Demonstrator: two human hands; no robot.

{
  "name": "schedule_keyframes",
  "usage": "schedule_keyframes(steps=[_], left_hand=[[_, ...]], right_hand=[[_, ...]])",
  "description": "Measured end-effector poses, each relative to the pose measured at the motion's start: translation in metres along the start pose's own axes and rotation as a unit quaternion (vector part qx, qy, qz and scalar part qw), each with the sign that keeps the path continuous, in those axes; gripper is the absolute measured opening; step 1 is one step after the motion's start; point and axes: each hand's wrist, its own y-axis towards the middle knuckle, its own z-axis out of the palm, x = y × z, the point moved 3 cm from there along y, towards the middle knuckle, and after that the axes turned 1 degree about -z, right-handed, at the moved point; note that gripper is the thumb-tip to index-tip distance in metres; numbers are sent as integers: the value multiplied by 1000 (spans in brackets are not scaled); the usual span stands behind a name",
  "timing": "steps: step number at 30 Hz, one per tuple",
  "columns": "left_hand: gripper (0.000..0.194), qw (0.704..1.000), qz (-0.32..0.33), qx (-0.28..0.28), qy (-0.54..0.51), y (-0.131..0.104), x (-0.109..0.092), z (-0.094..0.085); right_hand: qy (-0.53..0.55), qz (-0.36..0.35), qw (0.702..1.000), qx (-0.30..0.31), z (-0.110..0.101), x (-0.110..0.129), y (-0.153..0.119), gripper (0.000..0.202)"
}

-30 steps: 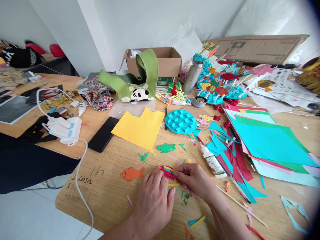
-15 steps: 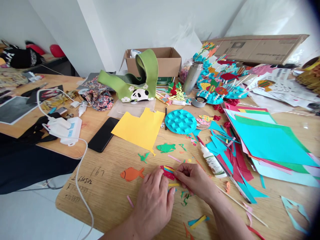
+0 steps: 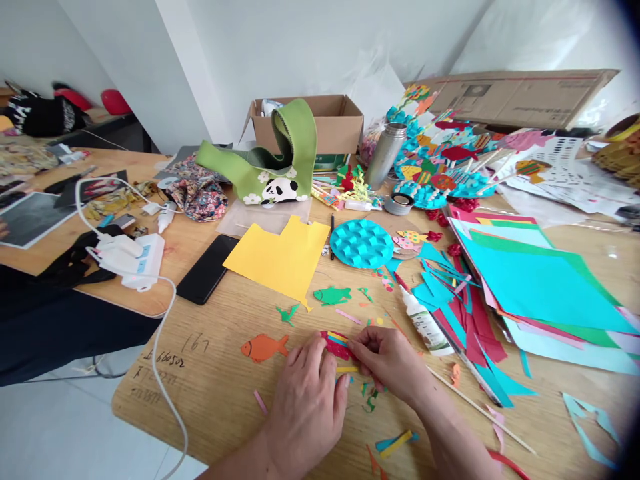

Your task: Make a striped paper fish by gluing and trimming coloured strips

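A red paper piece (image 3: 336, 347), with blue and yellow strips across it, lies on the table between my two hands. My left hand (image 3: 307, 400) rests palm down, its fingers stretched over the left end of the red piece and its thumb apart. Thumb and forefinger of my right hand (image 3: 387, 360) pinch the right end of a thin paper strip (image 3: 339, 338) on the red piece. Just below the red piece lies a yellow strip (image 3: 347, 369). Left of my hands is an orange paper fish (image 3: 264, 347), and above them a green paper fish (image 3: 333, 295).
A glue bottle (image 3: 425, 320) and a thin stick (image 3: 483, 410) lie right of my hands, near coloured paper sheets (image 3: 550, 267). Behind are a blue woven plate (image 3: 362, 244), yellow paper (image 3: 280, 257) and a black phone (image 3: 209, 269). A white cable (image 3: 163, 380) hangs over the left edge.
My hands and the red paper piece stay in nearly the same place. At the far left edge, what looks like part of another person's hand has come into view.
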Motion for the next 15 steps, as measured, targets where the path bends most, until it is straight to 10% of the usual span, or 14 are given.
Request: schedule_keyframes(steps=[15], left_hand=[[23, 1000, 4, 14, -16, 1, 0, 1]], right_hand=[[44, -5, 999, 13, 0, 5, -1, 21]])
